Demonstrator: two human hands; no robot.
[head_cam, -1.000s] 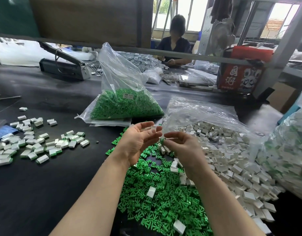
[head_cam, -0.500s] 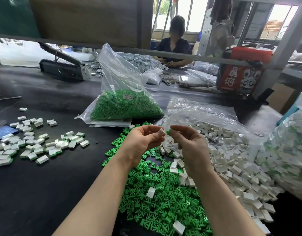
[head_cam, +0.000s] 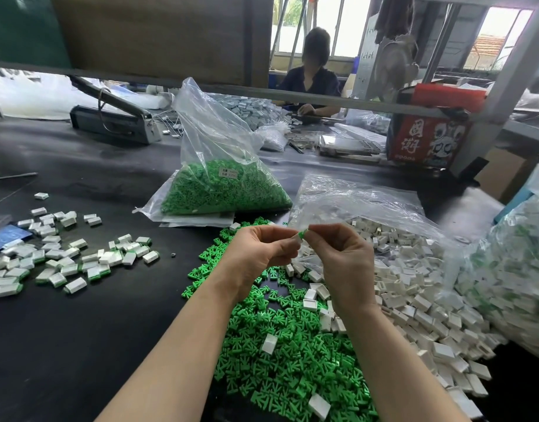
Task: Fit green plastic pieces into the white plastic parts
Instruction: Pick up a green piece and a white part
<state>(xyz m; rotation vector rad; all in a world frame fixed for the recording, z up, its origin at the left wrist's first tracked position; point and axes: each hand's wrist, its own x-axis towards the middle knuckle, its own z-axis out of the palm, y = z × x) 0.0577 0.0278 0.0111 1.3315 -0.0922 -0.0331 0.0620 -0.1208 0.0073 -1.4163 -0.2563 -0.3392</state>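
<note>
Head view: at centre frame a green piece [head_cam: 302, 233] is pinched between the fingertips of both hands, with a white part just visible against it on the left side; how far the two are joined cannot be told. The left hand [head_cam: 262, 251] is curled, its fingers closed on that white part, and sits at 9 o'clock of the piece. The right hand [head_cam: 344, 260] is curled too, thumb and forefinger closed on the green piece from 3 o'clock. Below the hands, toward 6 o'clock, a green pile [head_cam: 286, 360] is spread on the black table [head_cam: 79, 345], with a few white parts lying on it. At 3 to 4 o'clock a white pile [head_cam: 414, 287] spills from a clear bag. At 12 o'clock a bag of green pieces [head_cam: 222, 190] stands. At 9 o'clock, well apart, finished parts [head_cam: 64, 257] are scattered. A person [head_cam: 311, 83] is seated at the far side.
</note>
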